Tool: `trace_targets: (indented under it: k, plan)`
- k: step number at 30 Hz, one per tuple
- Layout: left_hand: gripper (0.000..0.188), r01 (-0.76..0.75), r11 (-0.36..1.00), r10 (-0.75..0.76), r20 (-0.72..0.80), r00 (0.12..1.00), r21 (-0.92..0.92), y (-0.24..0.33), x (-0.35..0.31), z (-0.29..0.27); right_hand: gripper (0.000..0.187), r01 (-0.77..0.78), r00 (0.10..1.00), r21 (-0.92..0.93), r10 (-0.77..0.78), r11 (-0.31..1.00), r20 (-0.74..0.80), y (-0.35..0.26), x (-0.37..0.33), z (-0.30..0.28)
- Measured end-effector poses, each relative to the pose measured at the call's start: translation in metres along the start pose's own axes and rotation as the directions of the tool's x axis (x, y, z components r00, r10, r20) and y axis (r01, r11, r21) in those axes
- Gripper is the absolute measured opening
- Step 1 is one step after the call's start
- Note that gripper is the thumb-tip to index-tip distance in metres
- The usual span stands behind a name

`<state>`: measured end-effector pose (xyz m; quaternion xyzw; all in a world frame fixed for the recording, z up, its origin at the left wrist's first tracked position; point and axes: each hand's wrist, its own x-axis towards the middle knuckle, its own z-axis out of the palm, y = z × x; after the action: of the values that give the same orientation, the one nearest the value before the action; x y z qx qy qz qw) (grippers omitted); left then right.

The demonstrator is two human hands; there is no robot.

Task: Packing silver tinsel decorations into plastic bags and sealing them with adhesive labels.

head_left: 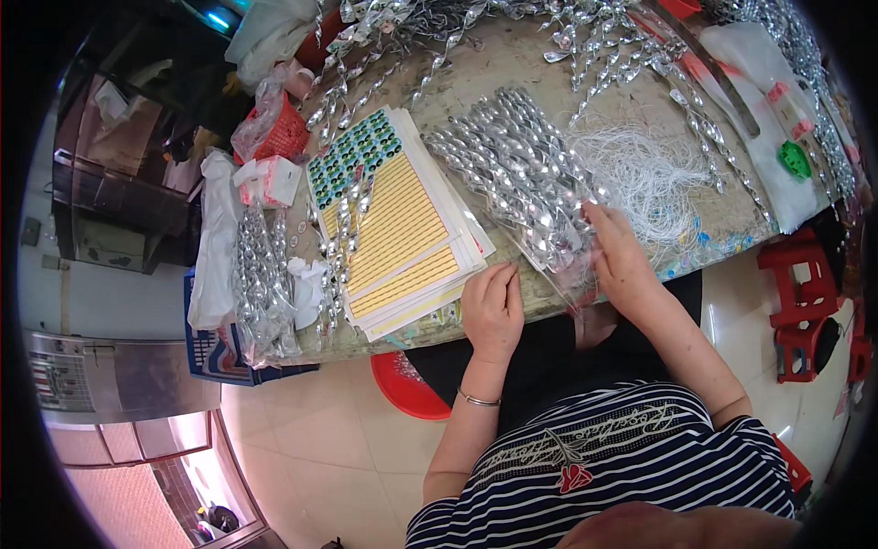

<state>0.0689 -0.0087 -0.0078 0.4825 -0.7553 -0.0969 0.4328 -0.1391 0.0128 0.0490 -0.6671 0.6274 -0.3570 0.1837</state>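
A flat clear plastic bag of silver twisted spiral ornaments [517,174] lies slanted on the worktable. My right hand [622,252] grips its near right corner, thumb on top. My left hand [494,309] is closed at the table edge, fingers curled together beside the bag's near left corner. Whatever the left fingers might hold is too small to make out. Left of the bag is a stack of printed sheets [393,242], yellow with rows of dark marks. On top of them rests a sheet of round green and blue stickers [357,151].
A tangle of white string [654,188] lies right of the bag. Loose silver spirals [718,146] cover the far and right table. At left are a red basket [279,133] and bagged spirals [261,284]. Red stools [800,274] stand right; a red basin [402,384] sits below.
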Motion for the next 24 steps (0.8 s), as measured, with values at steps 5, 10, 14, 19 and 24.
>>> trace_targets:
  k: [5, 10, 14, 19, 24]
  plan:
    - [0.013, -0.012, 1.000, 0.012, 0.001, 1.000, 0.002, 0.000, 0.000, -0.001, 0.054, 0.058, 0.998, -0.060, -0.061, 0.996, -0.034, 0.003, 0.001, -0.005]
    - [0.013, -0.019, 1.000, 0.019, -0.004, 1.000, 0.013, 0.001, 0.000, 0.001, 0.052, 0.062, 0.998, 0.039, -0.062, 0.997, 0.002, -0.003, 0.003, -0.005]
    - [0.012, -0.017, 1.000, 0.017, 0.000, 1.000, 0.017, 0.000, 0.000, 0.001, 0.050, 0.079, 0.997, 0.038, -0.079, 0.996, 0.005, -0.004, 0.005, 0.000]
    - [0.012, -0.016, 1.000, 0.016, 0.007, 1.000, 0.022, 0.001, 0.001, 0.000, 0.051, 0.003, 0.997, 0.006, -0.003, 1.000, 0.072, -0.004, 0.009, 0.007]
    - [0.012, -0.027, 0.999, 0.027, 0.005, 1.000, 0.031, 0.001, 0.000, 0.000, 0.046, 0.058, 0.995, -0.024, -0.056, 0.998, 0.081, -0.004, 0.021, 0.015]
